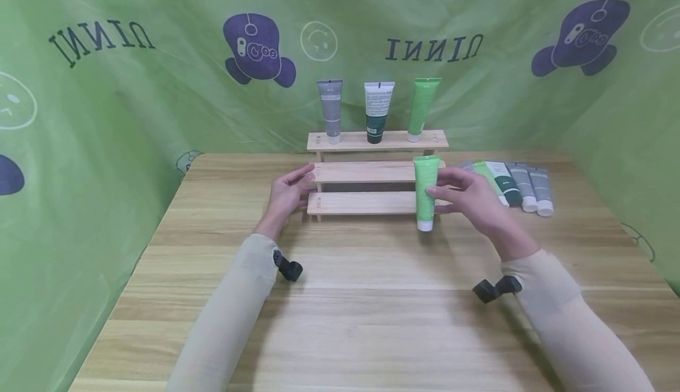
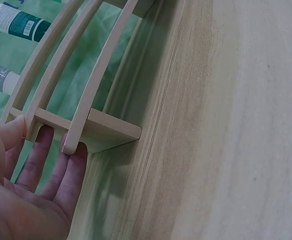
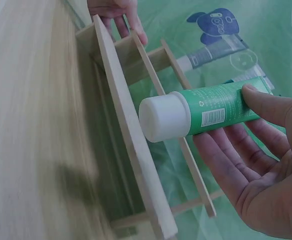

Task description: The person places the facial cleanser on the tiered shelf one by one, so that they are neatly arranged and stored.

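My right hand (image 1: 470,197) pinches a green squeeze tube (image 1: 425,188) between thumb and fingers, its white cap down. In the head view the tube overlaps the right end of the lower two tiers of a three-tier wooden display rack (image 1: 366,203). The right wrist view shows the tube's white cap (image 3: 163,117) and printed back close to the rack's slats. My left hand (image 1: 287,194) grips the rack's left end, with the thumb at the middle slat and fingers around the slat ends in the left wrist view. A grey tube (image 1: 332,111), a white-and-dark-green tube (image 1: 377,111) and another green tube (image 1: 422,108) stand cap-down on the top tier.
Right of the rack, several tubes (image 1: 523,185) lie side by side on the wooden table (image 1: 350,321), partly behind my right hand. A green printed curtain (image 1: 180,85) hangs around the table's back and sides.
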Tool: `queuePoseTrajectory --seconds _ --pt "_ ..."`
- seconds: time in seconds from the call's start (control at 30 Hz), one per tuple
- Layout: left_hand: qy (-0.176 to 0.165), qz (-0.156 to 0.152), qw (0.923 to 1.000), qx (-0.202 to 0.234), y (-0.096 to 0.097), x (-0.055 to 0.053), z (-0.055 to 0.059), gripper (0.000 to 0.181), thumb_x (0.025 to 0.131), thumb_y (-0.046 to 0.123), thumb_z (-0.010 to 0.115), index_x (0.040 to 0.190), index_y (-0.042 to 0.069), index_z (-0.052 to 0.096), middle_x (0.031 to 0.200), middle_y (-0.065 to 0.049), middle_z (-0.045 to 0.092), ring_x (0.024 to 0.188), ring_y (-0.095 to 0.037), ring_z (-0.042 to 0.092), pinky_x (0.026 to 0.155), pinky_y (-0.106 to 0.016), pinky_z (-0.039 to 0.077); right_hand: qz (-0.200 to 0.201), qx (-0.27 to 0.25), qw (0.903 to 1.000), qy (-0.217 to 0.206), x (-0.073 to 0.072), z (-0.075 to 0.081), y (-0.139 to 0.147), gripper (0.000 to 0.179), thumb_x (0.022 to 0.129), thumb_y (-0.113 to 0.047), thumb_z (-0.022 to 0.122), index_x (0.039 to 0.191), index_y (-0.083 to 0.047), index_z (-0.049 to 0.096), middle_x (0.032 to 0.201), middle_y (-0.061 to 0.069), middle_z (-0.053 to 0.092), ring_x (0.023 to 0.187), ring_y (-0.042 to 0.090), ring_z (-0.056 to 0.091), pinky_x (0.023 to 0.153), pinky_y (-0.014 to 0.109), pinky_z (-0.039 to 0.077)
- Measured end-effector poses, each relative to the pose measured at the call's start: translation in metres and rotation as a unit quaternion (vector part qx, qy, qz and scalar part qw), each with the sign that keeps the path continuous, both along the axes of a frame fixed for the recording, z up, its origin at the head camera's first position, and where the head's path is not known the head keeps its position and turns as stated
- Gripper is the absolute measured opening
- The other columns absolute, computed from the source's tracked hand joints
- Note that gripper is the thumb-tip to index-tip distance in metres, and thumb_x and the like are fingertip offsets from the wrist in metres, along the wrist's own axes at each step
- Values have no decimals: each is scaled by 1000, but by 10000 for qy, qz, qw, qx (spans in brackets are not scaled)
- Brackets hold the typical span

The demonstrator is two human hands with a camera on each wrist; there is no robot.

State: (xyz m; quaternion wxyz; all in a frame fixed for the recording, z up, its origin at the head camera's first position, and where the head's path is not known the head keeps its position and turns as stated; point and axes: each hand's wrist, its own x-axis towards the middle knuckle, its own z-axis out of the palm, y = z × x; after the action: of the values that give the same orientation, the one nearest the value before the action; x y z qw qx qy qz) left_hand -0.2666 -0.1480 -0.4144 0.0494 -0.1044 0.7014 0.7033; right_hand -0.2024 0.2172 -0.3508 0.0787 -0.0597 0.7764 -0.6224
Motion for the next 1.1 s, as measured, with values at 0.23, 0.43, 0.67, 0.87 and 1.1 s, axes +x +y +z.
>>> queuePoseTrajectory --seconds 0.23,0.43,0.67,0.87,1.1 --pt "9 -6 10000 -2 -1 -1 -1 36 95 27 72 131 25 68 130 -8 67 102 -29 71 80 -37 63 -48 31 10000 38 -13 8 -27 51 94 -20 74 136 0 55 127 18 61 107 21 67 86 37 61" --pt "-33 -4 10000 42 -1 -1 -1 35 95 26 72 130 26 69 130 -7 67 103 -30 71 79 -37 63 -79 -624 9977 267 -23 15 -51 43 94 -11 73 133 -1 59 119 15 62 104 23 66 85 39 61" --pt "-15 -37 10000 51 -1 0 1 36 95 26 72 130 26 68 131 -7 66 104 -31 70 81 -39 62 -7 -1013 9937 486 -34 23 -77 40 93 -6 73 131 -4 62 117 13 65 104 22 66 85 42 61" --pt "-13 -38 10000 73 -1 0 1 36 95 26 72 130 24 68 130 -9 67 104 -31 70 81 -38 62 -47 -1116 9923 534 -45 25 -95 44 91 -4 74 134 -4 61 121 15 64 109 26 65 85 40 61" --pt "10 -38 9999 95 -1 1 1 36 95 26 72 131 24 68 130 -9 66 106 -32 69 83 -39 62 83 -1356 9891 567 -57 24 -116 44 92 -3 73 134 0 60 119 15 63 110 27 65 89 42 60"
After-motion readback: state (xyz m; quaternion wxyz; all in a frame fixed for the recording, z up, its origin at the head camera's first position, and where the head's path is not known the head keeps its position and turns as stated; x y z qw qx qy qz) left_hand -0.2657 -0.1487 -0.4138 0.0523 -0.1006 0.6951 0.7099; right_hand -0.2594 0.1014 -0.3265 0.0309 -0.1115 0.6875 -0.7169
